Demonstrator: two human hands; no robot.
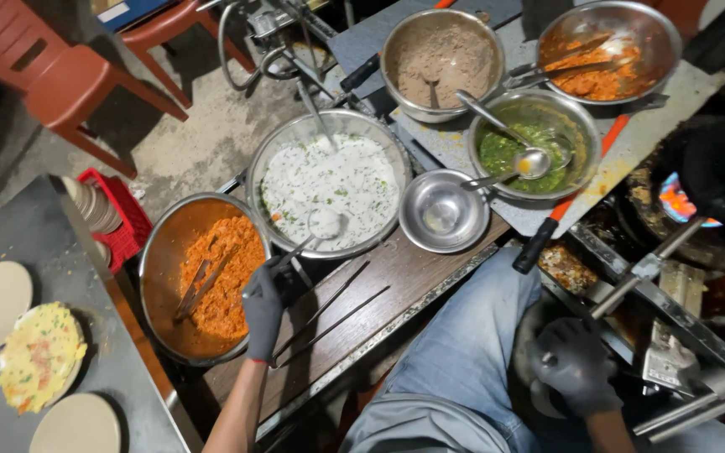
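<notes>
1. Landmark: the white batter bowl (329,180), a wide steel bowl of white batter flecked with green, stands on the wooden surface (354,323). All places below are given relative to it.
2. Left hand (263,306): black-gloved, just below the bowl's near rim. The fingers are closed around the handle of a ladle (326,222), whose cup lies in the batter at the bowl's near edge. The forearm comes up from below and the wrist is roughly straight.
3. Right hand (575,365): black-gloved, well to the lower right of the bowl, beside the denim-clad knee (472,344). It appears curled around the handle end of a pan (723,172) that sits over a flame. The grip is partly hidden, so whether it is fully clamped cannot be told.
4. Adjacent items: the orange filling bowl (203,277), with utensils in it, touches the landmark's left side. A small empty steel bowl (444,211) sits just to its right. The green chutney bowl (534,143) lies further right.
5. Risk: a full ladle lifted across the surface could drip batter, because the path to the pan crosses the small bowl and the knee.
6. Risk: the bowls are crowded, so a sideways pull on the ladle could jolt the filling bowl.
7. Risk: the right hand is near the flame, and a loose hold could tip the pan.
</notes>
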